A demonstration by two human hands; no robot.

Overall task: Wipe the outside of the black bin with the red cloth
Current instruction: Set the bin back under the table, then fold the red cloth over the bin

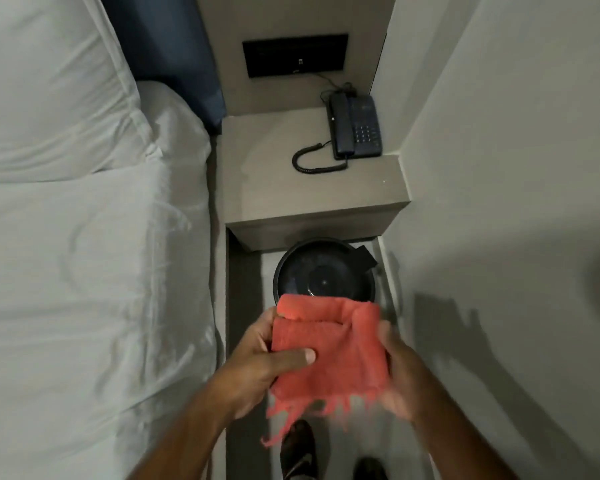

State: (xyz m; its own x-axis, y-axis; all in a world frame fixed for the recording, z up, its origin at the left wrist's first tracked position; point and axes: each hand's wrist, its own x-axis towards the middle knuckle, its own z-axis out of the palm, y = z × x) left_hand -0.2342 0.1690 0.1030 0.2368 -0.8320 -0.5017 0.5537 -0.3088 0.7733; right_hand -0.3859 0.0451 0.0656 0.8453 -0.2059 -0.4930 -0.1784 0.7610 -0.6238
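The round black bin [323, 268] stands on the floor below the nightstand, seen from above, with its near rim hidden behind the red cloth [333, 348]. The folded, fringed cloth is held in the air above and in front of the bin, apart from it. My left hand [267, 358] grips its left edge with the thumb on top. My right hand [395, 368], blurred, holds the cloth's right edge.
A grey nightstand [267, 188] carries a dark corded phone [355, 126]. A bed with white sheets [84, 271] fills the left side and a wall [516, 202] closes the right, leaving a narrow floor strip. My shoes [298, 448] show at the bottom.
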